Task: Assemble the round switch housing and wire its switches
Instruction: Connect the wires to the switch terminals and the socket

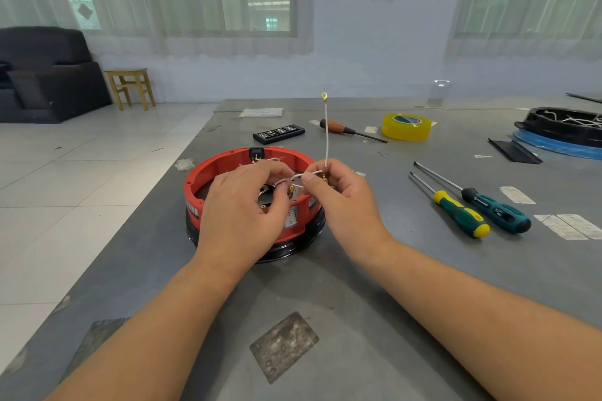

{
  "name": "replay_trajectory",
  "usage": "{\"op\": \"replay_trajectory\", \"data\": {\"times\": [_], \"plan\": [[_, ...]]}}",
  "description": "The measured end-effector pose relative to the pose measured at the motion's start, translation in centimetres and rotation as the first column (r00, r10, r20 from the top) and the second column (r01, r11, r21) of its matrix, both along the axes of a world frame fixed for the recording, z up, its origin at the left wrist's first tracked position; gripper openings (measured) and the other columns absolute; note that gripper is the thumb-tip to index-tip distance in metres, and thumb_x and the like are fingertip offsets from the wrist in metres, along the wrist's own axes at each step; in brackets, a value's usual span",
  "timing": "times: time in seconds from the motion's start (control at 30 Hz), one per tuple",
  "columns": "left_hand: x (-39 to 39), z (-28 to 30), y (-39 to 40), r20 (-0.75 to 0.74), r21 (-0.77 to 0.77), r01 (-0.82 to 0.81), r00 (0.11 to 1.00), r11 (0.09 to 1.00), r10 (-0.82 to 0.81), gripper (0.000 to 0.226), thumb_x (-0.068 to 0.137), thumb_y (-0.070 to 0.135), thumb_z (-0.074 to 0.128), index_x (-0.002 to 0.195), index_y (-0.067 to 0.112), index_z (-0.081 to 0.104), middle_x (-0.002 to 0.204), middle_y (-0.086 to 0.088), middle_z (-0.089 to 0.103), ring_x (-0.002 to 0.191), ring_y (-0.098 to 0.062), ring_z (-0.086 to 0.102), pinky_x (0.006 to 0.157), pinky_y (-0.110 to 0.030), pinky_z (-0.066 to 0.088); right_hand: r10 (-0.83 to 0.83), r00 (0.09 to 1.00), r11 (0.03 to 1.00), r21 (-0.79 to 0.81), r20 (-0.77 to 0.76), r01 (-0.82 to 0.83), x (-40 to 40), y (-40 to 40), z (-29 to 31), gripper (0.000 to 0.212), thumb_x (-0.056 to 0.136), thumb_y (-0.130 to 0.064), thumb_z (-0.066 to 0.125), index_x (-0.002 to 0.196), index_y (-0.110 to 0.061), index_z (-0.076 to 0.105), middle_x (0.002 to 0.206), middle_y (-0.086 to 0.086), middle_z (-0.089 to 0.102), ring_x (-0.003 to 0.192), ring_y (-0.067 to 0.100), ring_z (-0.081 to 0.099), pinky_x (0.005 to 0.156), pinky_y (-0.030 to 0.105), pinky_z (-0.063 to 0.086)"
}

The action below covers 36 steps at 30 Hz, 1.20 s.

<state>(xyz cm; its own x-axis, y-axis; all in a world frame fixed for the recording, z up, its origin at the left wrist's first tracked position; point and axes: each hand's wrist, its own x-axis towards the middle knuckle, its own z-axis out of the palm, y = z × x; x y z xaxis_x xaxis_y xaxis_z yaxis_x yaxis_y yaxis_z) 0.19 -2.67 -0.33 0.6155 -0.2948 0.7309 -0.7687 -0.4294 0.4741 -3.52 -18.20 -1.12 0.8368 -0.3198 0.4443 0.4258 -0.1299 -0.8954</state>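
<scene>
The red round housing (208, 179) sits on a black base near the left edge of the grey table (374, 286), a white rocker switch (291, 217) set in its near wall and a black switch (256, 153) in its far wall. Both hands hover over its near rim. The left hand (241, 208) has its fingers curled, pinching a brass terminal at the end of a white wire (326, 130). The right hand (338, 198) pinches the same wire between thumb and forefinger; from there it rises straight up to a yellow ring terminal (324, 95) at its tip.

To the right lie 2 screwdrivers (462, 208) side by side, one with a green and yellow handle, one teal and black. Farther back are a wooden-handled screwdriver (345, 129), a roll of yellow tape (406, 127) and a black bit case (279, 133). A second black housing (560, 127) rests on a blue ring at the far right.
</scene>
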Motion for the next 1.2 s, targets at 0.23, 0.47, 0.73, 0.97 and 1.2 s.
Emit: {"op": "replay_trajectory", "data": {"times": [0.23,0.47,0.73,0.97,1.2], "plan": [[0.2,-0.3,0.0,0.052,0.057,-0.017,0.999,0.998,0.014,0.025,0.090,0.036,0.072,0.113,0.028,0.071,0.106,0.018,0.071,0.106,-0.012,0.066,0.093,-0.048,0.053,0.021,1.000,0.999,0.033,0.006,-0.021,0.0,0.2,0.0,0.016,0.098,-0.012,0.065,0.091,-0.025,0.072,0.085,-0.003,0.074,0.080,0.010,0.069,0.072,0.023,0.055],[0.5,-0.4,0.1,0.076,0.098,-0.009,0.997,0.995,0.002,0.021,0.089,0.036,0.075,0.108,0.028,0.071,0.102,0.021,0.067,0.103,-0.012,0.066,0.090,-0.049,0.054,-0.012,1.000,0.999,-0.036,-0.014,0.011,-0.3,0.3,0.0,0.011,0.099,-0.018,0.064,0.092,-0.021,0.072,0.077,-0.005,0.072,0.076,0.015,0.065,0.073,0.043,0.057],[0.9,-0.5,0.1,0.055,0.099,-0.003,0.998,0.995,-0.003,0.027,0.084,0.032,0.086,0.105,0.030,0.068,0.100,0.023,0.065,0.102,-0.011,0.064,0.092,-0.046,0.053,-0.011,0.999,1.000,-0.029,-0.036,0.010,-0.1,0.3,0.1,0.017,0.099,-0.017,0.065,0.086,-0.026,0.072,0.081,-0.007,0.071,0.081,0.014,0.064,0.076,0.035,0.057],[1.3,-0.9,0.2,0.096,0.089,0.007,0.995,0.996,-0.016,0.024,0.085,0.028,0.086,0.105,0.025,0.072,0.102,0.013,0.072,0.104,-0.017,0.067,0.088,-0.051,0.055,0.002,0.998,0.998,-0.055,-0.058,-0.005,0.0,-0.1,0.1,0.016,0.099,-0.022,0.065,0.087,-0.028,0.073,0.086,0.008,0.073,0.078,0.018,0.064,0.074,0.038,0.058],[2.0,-0.7,0.8,0.184,0.162,0.007,0.982,0.987,-0.037,0.026,0.085,0.031,0.088,0.106,0.021,0.075,0.103,0.007,0.075,0.105,-0.021,0.068,0.085,-0.053,0.057,0.035,0.993,0.993,-0.107,-0.112,-0.047,0.2,-0.8,0.6,0.012,0.101,-0.018,0.063,0.093,-0.012,0.070,0.083,0.008,0.070,0.075,0.015,0.063,0.072,0.030,0.055]]}}
